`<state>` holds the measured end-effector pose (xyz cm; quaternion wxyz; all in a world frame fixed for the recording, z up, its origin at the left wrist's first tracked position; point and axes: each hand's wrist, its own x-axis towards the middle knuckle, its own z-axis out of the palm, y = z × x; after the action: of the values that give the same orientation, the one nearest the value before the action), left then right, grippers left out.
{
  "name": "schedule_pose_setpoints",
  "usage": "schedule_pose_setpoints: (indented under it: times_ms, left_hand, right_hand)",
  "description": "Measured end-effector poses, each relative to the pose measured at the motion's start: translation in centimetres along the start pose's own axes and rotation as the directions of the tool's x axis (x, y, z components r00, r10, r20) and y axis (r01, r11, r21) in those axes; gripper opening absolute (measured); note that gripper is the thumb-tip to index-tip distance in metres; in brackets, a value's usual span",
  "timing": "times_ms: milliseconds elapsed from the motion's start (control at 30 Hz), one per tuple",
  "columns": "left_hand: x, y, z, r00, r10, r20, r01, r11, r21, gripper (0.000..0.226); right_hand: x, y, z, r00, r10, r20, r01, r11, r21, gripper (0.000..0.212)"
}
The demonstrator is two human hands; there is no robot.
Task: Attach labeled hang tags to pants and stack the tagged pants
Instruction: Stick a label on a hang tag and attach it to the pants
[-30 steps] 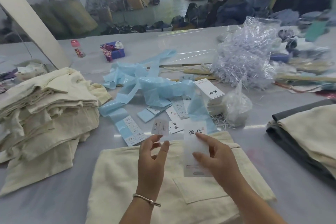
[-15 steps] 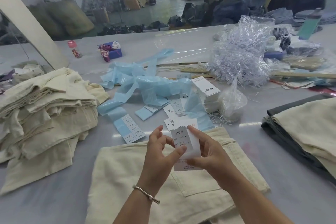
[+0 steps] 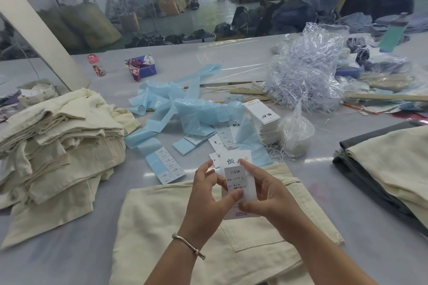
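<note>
A white hang tag [image 3: 234, 161] with black characters is held upright over folded cream pants [image 3: 166, 233] lying in front of me. A grey label sticker [image 3: 238, 180] reading 1103# and L lies against the tag's front. My left hand [image 3: 206, 194] pinches the sticker's lower left edge with thumb and fingers. My right hand [image 3: 266, 194] grips the tag's right side, its forefinger pressing on the sticker's top. A stack of white hang tags [image 3: 262, 120] stands beyond, by blue sticker backing strips [image 3: 194, 115].
A heap of cream pants [image 3: 58, 136] lies at the left. Folded cream and grey pants [image 3: 389, 169] are stacked at the right. Clear plastic bags with fasteners [image 3: 305, 74] and strings [image 3: 294, 132] sit behind. A small bottle [image 3: 95, 65] and a box [image 3: 142, 68] stand far back.
The sticker went from my left fingers, held apart from the tag, onto the tag's front. Both hands closed in together and rose slightly over the pants.
</note>
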<state>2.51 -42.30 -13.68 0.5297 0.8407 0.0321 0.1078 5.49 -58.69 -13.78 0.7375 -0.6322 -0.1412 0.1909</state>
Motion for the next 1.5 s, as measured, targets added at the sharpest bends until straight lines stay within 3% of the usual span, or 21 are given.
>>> schedule_pose_setpoints:
  times_ms: [300, 400, 500, 600, 700, 900, 1100, 1233, 1367, 1500]
  left_hand:
    - [0.0, 0.4, 0.3, 0.988, 0.031, -0.152, -0.002, 0.983, 0.185, 0.04]
    - [0.3, 0.5, 0.0, 0.981, -0.003, -0.195, 0.038, 0.984, 0.177, 0.049]
    - [0.6, 0.8, -0.3, 0.984, -0.134, -0.114, 0.119, 0.985, -0.128, 0.06]
    - [0.9, 0.6, -0.2, 0.96, -0.258, 0.104, 0.275, 0.819, -0.504, 0.057]
    - [1.0, 0.4, -0.1, 0.958, -0.209, 0.197, 0.287, 0.731, -0.62, 0.047]
    - [0.7, 0.3, 0.7, 0.971, -0.13, 0.203, 0.231, 0.739, -0.632, 0.02]
    - [0.4, -0.2, 1.3, 0.939, -0.126, 0.321, 0.3, 0.757, -0.58, 0.015]
    - [1.4, -0.1, 2.9, 0.917, -0.173, 0.359, 0.346, 0.792, -0.503, 0.032]
    - [2.4, 0.2, 6.1, 0.912, -0.229, 0.339, 0.376, 0.796, -0.474, 0.034]
    - [2.7, -0.3, 8.9, 0.883, -0.371, 0.289, 0.468, 0.744, -0.477, 0.05]
  right_hand:
    - [0.4, 0.2, 0.7, 0.997, -0.049, -0.058, 0.05, 0.999, 0.017, 0.082]
    - [0.5, 0.1, 0.8, 0.994, -0.044, -0.096, 0.048, 0.998, 0.041, 0.084]
    - [0.8, -0.2, 0.5, 0.991, -0.041, -0.13, 0.048, 0.998, 0.048, 0.087]
    - [1.1, -0.7, 0.7, 0.988, -0.044, -0.148, 0.061, 0.992, 0.111, 0.083]
    - [1.2, -1.2, 1.0, 0.981, -0.037, -0.19, 0.081, 0.97, 0.228, 0.074]
    - [1.4, -0.9, 1.1, 0.937, 0.05, -0.347, 0.083, 0.93, 0.357, 0.049]
    - [1.8, -0.8, -0.6, 0.858, 0.131, -0.498, 0.053, 0.94, 0.338, 0.029]
    - [1.1, -0.4, -1.8, 0.827, 0.088, -0.555, 0.065, 0.966, 0.25, 0.021]
    - [0.7, 0.9, -4.1, 0.799, 0.082, -0.596, 0.032, 0.983, 0.178, 0.014]
    - [1.4, 2.9, -7.9, 0.776, 0.072, -0.626, -0.034, 0.997, 0.073, 0.013]
